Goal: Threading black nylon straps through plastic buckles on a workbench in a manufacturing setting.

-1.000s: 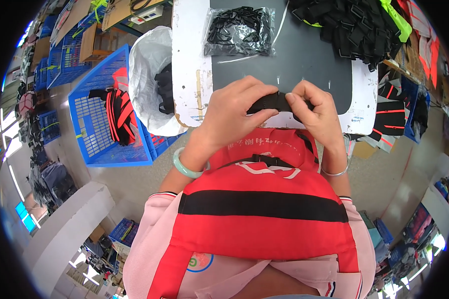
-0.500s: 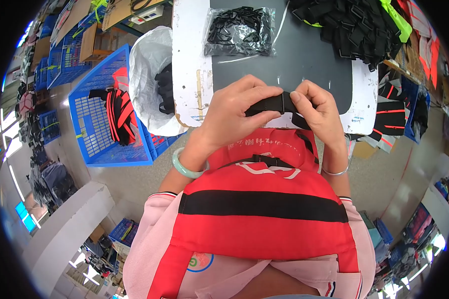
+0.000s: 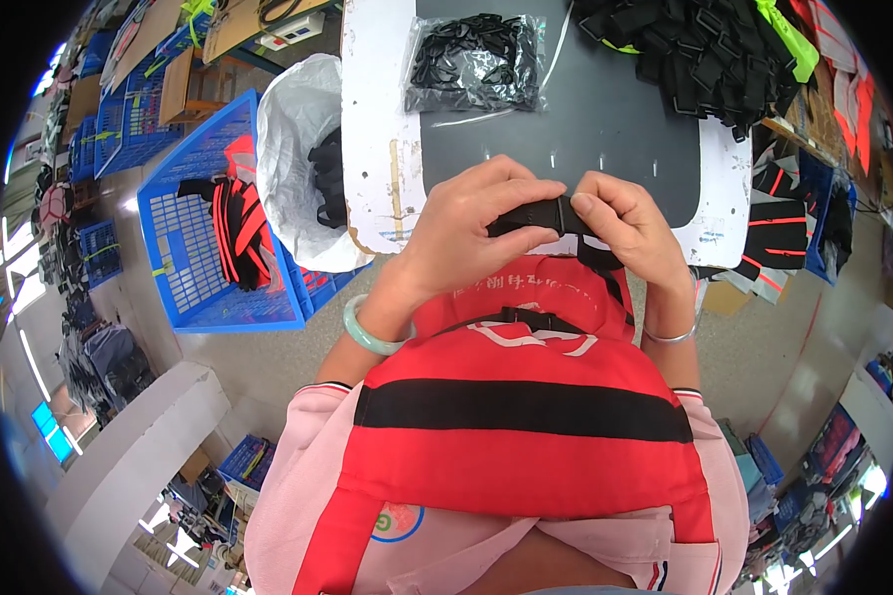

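Over the near edge of the table, both hands work on one black webbing strap point(image 3: 529, 217) with a buckle point(image 3: 565, 214) on it. My left hand point(image 3: 463, 230) pinches the strap from the left between thumb and fingers. From the right, my right hand point(image 3: 629, 226) is closed on the strap, its thumb beside the buckle. A loop of the webbing hangs below the right fingers, and the parts inside both grips are hidden. Past the hands lies a clear plastic bag point(image 3: 478, 64) of black buckles. At the far right of the table is a heap of black straps with buckles point(image 3: 719, 64).
The table has a dark mat point(image 3: 585, 129) on a white top point(image 3: 379, 119). Left of it stand a white sack point(image 3: 293, 114) with black pieces and a blue crate point(image 3: 184, 238) holding red and black fabric. Black and orange fabric pieces point(image 3: 776, 233) lie to the right.
My right hand has dropped slightly towards me, its fingers now closer to the buckle. The strap has shifted slightly with it, while my left hand stays almost where it was.
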Demonstrator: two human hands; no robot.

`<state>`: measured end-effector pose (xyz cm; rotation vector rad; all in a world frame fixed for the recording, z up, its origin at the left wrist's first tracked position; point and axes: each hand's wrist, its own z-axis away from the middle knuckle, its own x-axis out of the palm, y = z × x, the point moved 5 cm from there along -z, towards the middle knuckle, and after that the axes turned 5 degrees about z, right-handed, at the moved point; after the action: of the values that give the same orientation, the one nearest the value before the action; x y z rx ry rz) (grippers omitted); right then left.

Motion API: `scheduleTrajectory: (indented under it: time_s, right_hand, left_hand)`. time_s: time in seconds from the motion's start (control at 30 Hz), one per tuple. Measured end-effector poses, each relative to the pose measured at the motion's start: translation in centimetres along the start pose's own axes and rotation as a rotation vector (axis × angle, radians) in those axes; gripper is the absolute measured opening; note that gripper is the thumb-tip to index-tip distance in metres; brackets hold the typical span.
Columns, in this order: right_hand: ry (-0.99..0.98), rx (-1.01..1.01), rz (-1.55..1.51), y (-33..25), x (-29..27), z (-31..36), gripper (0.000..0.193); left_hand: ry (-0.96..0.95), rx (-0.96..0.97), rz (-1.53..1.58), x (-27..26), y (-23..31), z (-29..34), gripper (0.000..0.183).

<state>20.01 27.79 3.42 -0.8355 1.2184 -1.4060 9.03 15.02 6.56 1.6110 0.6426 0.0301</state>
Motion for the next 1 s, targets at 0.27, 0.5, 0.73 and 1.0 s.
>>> scheduleTrajectory:
  time_s: [0.27, 0.5, 0.73, 1.0]
  right_hand:
    - [0.034, -0.052, -0.032, 0.2, 0.8, -0.4, 0.026]
    - [0.366, -0.151, 0.074, 0.2, 0.6, -0.6, 0.024]
    - [0.330, -0.155, 0.119, -0.6, 1.1, -0.6, 0.025]
    - [0.174, -0.201, 0.147, -1.9, 1.3, -1.0, 0.040]
  left_hand:
    - [-0.002, 0.024, 0.013, 0.0, 0.1, -0.1, 0.037]
    - [0.081, -0.248, 0.228, 0.4, -1.3, 0.0, 0.047]
    - [0.022, -0.276, 0.307, 1.7, -1.5, 0.0, 0.047]
    - [0.166, -0.324, 0.457, 0.2, -2.5, 0.3, 0.041]
